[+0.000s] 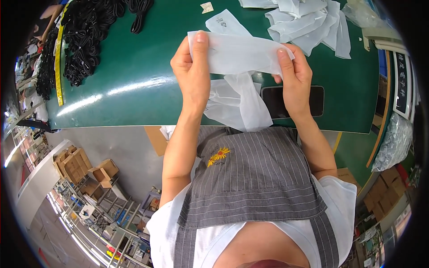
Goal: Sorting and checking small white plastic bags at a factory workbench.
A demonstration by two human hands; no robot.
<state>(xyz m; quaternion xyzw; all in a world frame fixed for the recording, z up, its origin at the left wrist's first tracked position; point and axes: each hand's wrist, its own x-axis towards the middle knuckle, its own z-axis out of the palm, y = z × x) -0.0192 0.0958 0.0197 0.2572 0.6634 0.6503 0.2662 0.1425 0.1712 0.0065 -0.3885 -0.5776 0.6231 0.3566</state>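
Note:
A translucent white plastic bag (pixel 241 52) is stretched sideways between my two hands, above the green table. My left hand (pixel 193 67) pinches its left end, the thumb lying on top. At the other end my right hand (pixel 292 73) grips the bag between thumb and fingers. Behind it another flat bag (pixel 228 22) with small printed marks lies on the table. Several more bags (pixel 243 105) are spread at the table's near edge, just in front of my apron. Beside them, under my right wrist, rests a black smartphone (pixel 273 100).
Bundled black cables (pixel 82 49) cover the table's (pixel 134 58) far left, next to a yellow measuring strip (pixel 59 67). At the far right lies a heap of white bags (pixel 308 24). A small paper tag (pixel 207 7) lies at the back. Cardboard boxes (pixel 73 165) stand at the left behind.

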